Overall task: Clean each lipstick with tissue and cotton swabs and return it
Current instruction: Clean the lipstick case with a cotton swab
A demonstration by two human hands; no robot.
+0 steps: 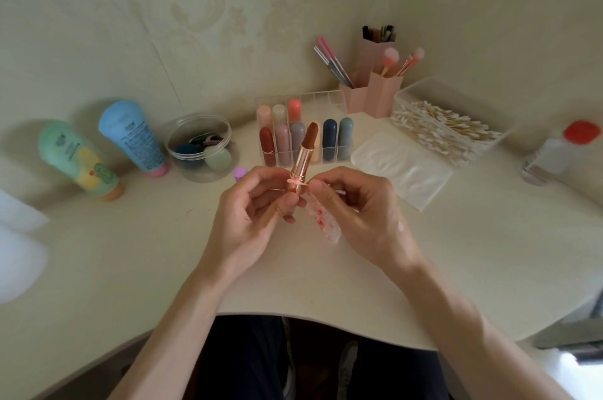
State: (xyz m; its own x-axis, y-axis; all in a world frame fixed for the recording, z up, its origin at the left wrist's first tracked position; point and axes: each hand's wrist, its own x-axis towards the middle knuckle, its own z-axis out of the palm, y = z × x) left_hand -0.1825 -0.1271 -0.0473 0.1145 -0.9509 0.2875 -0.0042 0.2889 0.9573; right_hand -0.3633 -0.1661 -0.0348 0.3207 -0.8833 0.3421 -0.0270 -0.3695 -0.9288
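Left hand [251,203]: fingers curled round the base of an uncapped lipstick [305,151], gripping it. The rose-gold tube is held above the table [293,269], tilted slightly right, with its brown-red bullet extended.

Right hand [355,203]: thumb and fingers pinch a cotton swab [295,182]. The swab's pink-stained tip touches the tube's collar just above the left fingers.

A red-stained tissue [321,220] hangs between the two hands. Cannot tell which hand holds it.

Behind the hands:
- A clear acrylic organizer [329,99] holds capped lipsticks upright in its compartments.
- Right of it lies a flat tissue pack [401,167], beside a clear box of cotton swabs [447,128].
- Pink brush holders [375,89] stand at the wall.

Left side: a round clear tub of sponges [199,148], a blue tube [133,135] and a green tube [78,161]. A purple cap [239,171] lies near the left hand.

Far right: a bottle with a red cap [561,151].
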